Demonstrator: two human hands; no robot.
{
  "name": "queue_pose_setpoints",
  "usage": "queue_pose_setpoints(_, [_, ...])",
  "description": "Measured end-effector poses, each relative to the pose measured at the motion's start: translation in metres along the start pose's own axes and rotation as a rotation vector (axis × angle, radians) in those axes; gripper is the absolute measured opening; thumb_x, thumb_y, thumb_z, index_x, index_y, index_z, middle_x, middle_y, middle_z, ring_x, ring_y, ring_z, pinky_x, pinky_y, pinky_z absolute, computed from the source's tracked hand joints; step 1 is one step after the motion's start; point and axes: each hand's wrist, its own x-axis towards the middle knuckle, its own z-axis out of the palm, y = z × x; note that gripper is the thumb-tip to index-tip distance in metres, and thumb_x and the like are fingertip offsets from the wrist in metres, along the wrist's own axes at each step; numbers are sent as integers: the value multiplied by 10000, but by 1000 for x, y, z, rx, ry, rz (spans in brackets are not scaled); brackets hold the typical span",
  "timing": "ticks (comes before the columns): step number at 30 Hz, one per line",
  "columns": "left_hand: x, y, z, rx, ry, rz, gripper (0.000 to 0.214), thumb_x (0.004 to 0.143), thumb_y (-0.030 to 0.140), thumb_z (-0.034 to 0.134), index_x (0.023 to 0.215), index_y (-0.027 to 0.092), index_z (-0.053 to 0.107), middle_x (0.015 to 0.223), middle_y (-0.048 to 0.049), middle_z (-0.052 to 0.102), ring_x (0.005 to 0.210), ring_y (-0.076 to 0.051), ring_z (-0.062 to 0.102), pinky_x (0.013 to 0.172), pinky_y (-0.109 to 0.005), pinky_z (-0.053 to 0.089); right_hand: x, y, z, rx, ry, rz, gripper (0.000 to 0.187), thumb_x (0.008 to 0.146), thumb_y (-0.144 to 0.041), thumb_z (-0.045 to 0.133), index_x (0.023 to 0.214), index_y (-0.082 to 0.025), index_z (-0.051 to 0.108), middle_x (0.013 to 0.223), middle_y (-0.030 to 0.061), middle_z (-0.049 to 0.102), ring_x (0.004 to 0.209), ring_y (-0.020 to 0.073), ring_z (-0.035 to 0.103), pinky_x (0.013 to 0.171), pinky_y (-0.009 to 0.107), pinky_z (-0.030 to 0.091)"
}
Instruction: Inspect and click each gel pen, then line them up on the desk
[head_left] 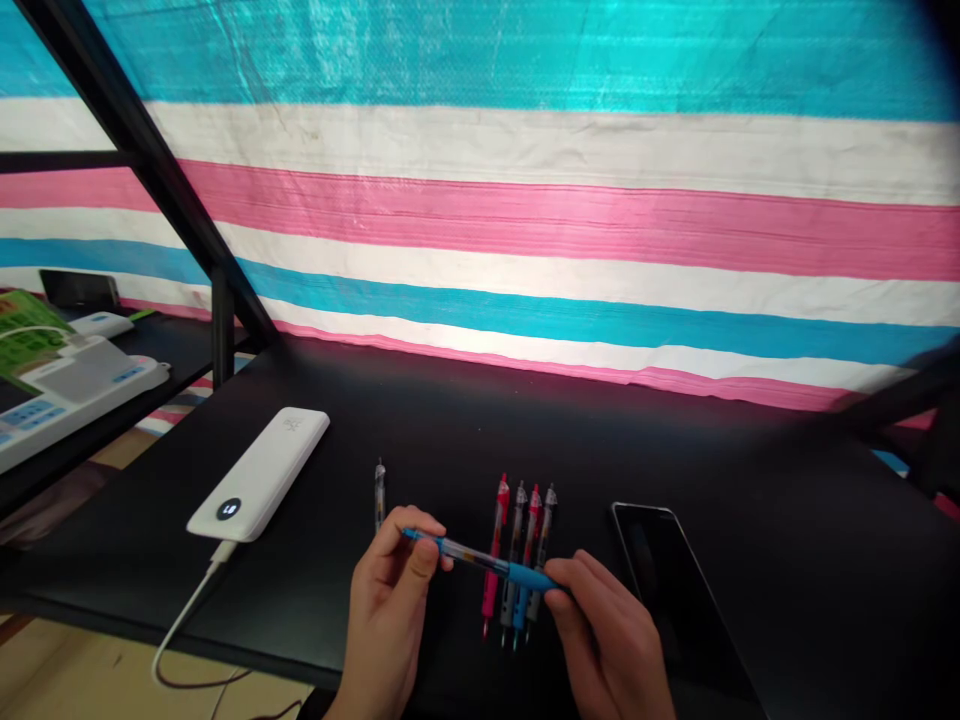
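Note:
Between my two hands a blue pen with a clear barrel is held nearly level above the table. My left hand pinches its clicker end between thumb and fingers. At the other end, the fingers of my right hand are closed on the blue grip, and the tip is hidden. Beneath it, several pens lie side by side, among them a pink pen and a grey pen; one has a red top and a blue grip. Another clear pen lies behind my left hand, its lower part covered.
A white power bank with a lit display lies at the left, its white cable hanging over the edge of the black table. A smartphone rests on the right. Farther left stands another table with a white device. Striped sheeting hangs behind.

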Motion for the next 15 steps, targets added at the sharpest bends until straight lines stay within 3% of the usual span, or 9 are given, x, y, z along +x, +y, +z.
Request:
queue_pose_setpoints(2, [1, 2, 3, 11, -3, 30, 210, 837, 420, 861, 860, 229, 775, 855, 5, 595, 727, -113, 553, 677, -159, 481, 0, -1, 2, 25, -5, 18, 121, 1044, -174, 519, 967, -248, 577, 748, -12, 664, 652, 172, 647, 588, 255, 498])
queue_pose_setpoints(8, [4, 6, 8, 11, -6, 70, 239, 810, 416, 886, 815, 203, 779, 839, -12, 603, 745, -130, 541, 686, -176, 479, 1, -5, 3, 93, 32, 106, 134, 1028, -189, 549, 925, -240, 617, 732, -23, 661, 599, 142, 622, 599, 257, 490])
queue_pose_setpoints(11, [4, 6, 12, -49, 4, 9, 238, 839, 424, 863, 847, 203, 775, 841, -2, 614, 701, -102, 562, 672, -169, 495, -1, -12, 5, 113, 129, 123, 91, 1016, -220, 607, 974, -263, 675, 786, -1, 715, 687, 175, 695, 624, 266, 521])
queue_pose_setpoints(15, [3, 5, 18, -124, -12, -110, 273, 855, 408, 855, 1053, 240, 769, 877, -5, 668, 764, -131, 665, 750, -230, 575, -4, -23, 15, 14, 315, 137, 152, 961, -183, 692, 1075, -278, 725, 802, 13, 724, 706, 195, 704, 661, 298, 552])
